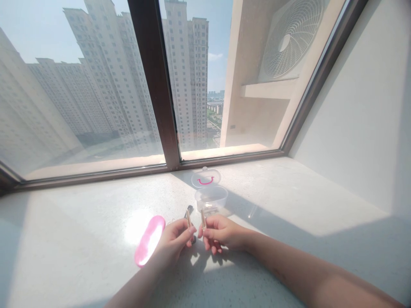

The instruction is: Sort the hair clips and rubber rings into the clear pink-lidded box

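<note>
My left hand [178,238] pinches a slim gold-coloured piece [189,218] upright between thumb and fingers. Facing it, a small gap away, my right hand [221,233] grips a similar slim gold-coloured piece [203,219], also upright. The exact kind of both pieces is too small to make out. Just behind my left hand lies a dark object [190,209], partly covered by the hand. Beyond my right hand stands a clear plastic box [212,196], with small items at its bottom. Its lid [206,178], marked with a pink curved handle, is tipped back toward the window.
A glossy pink elongated case [150,241] rests left of my left hand. All this is on a pale speckled sill [80,239] in strong sunlight. The brown window frame [157,85] borders the far side, and a white wall [359,119] rises at the right.
</note>
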Available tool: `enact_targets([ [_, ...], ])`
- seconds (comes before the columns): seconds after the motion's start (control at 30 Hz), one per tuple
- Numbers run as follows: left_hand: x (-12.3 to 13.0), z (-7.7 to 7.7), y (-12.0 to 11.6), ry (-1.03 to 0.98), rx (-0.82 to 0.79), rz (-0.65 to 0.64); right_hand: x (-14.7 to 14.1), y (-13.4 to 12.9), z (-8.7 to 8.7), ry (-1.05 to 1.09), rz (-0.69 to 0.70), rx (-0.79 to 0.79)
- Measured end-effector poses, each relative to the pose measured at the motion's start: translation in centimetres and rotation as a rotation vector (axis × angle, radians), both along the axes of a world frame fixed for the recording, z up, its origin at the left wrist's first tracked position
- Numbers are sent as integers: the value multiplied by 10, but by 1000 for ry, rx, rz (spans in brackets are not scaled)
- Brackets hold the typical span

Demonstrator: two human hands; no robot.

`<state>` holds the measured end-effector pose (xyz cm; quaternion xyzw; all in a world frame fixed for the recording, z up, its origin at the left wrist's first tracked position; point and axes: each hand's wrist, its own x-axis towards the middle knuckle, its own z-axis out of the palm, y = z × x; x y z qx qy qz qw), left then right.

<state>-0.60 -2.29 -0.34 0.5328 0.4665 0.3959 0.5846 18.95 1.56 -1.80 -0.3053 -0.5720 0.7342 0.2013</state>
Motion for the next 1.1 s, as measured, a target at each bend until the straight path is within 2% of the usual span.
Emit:
enact_targets([
  [0.27, -2, -4, -1, 56, 10, 10, 0, 0, 0, 3, 5, 15],
  [0.67, 3, 5, 0, -5, 17, 86, 0, -2, -3, 49, -20, -6],
  [0.97, 1, 3, -1, 61, 51, 77, 2, 0, -5, 24, 22, 53],
  [1.1, 0, 4, -5, 168, 119, 70, 1, -3, -8, 11, -41, 90],
])
